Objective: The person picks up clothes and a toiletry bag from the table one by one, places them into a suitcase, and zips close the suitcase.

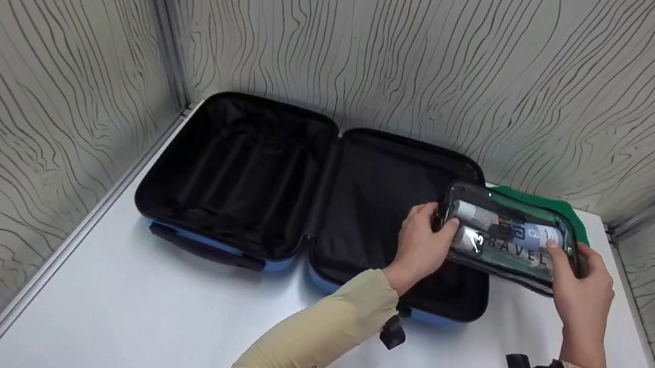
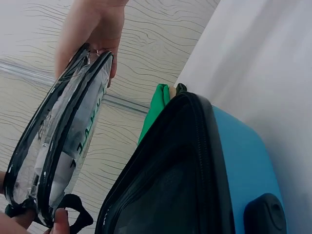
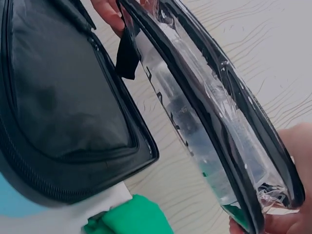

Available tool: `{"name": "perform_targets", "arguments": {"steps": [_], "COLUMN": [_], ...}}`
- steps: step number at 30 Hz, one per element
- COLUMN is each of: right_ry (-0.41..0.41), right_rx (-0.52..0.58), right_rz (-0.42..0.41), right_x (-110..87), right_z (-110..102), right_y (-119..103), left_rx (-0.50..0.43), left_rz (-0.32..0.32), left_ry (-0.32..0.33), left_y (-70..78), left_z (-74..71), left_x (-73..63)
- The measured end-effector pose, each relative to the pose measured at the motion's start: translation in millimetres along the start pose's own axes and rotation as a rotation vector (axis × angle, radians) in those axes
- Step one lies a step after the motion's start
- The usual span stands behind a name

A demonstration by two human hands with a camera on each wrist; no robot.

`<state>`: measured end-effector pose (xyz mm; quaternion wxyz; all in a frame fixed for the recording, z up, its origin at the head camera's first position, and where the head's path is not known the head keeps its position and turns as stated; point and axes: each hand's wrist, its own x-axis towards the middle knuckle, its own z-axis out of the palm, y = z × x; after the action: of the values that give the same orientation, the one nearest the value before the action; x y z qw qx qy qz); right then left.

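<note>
Both hands hold a clear toiletry bag [image 1: 500,268] with black edging and printed lettering, tilted above the right side of an open suitcase [image 1: 400,221]. My left hand [image 1: 425,241] grips its left end, thumb on the front. At the opposite end my right hand [image 1: 584,294] grips it, thumb pressed against the clear face. Small bottles [image 1: 472,215] show through the plastic. In the left wrist view the bag [image 2: 73,126] appears edge-on, raised over the suitcase rim. The right wrist view shows the bag [image 3: 195,107] beside the dark lining.
A green cloth item [image 1: 542,205] lies behind the bag, right of the suitcase. The suitcase's left half [image 1: 237,177] has a dark, ridged lining, with a black handle [image 1: 204,247] at its front. White table [image 1: 152,314] extends in front; patterned panels [image 1: 355,39] enclose the back and sides.
</note>
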<state>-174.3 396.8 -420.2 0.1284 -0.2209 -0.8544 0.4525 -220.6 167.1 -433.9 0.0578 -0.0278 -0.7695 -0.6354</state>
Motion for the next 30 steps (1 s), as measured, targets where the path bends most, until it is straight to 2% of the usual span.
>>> {"name": "perform_targets", "arguments": {"steps": [7, 16, 20, 30], "right_ry": [0.036, 0.125, 0.164, 0.098], "right_rx": [0.110, 0.232, 0.298, 0.319], "right_rz": [-0.010, -0.005, -0.036, -0.151], "right_x": [-3.4, -10.1, -12.2, -16.3], "right_z": [5, 17, 22, 30], "right_y": [-11, -25, -30, -46], "left_rx": [-0.017, -0.040, -0.060, -0.065], "left_rz": [0.008, 0.040, 0.040, 0.030], "left_ry": [0.014, 0.051, 0.058, 0.085], "left_y": [4.2, 8.7, 10.9, 14.0], "left_z": [-9.7, -24.3, -31.1, -47.7], "left_x": [4.8, 10.4, 12.9, 23.3]}}
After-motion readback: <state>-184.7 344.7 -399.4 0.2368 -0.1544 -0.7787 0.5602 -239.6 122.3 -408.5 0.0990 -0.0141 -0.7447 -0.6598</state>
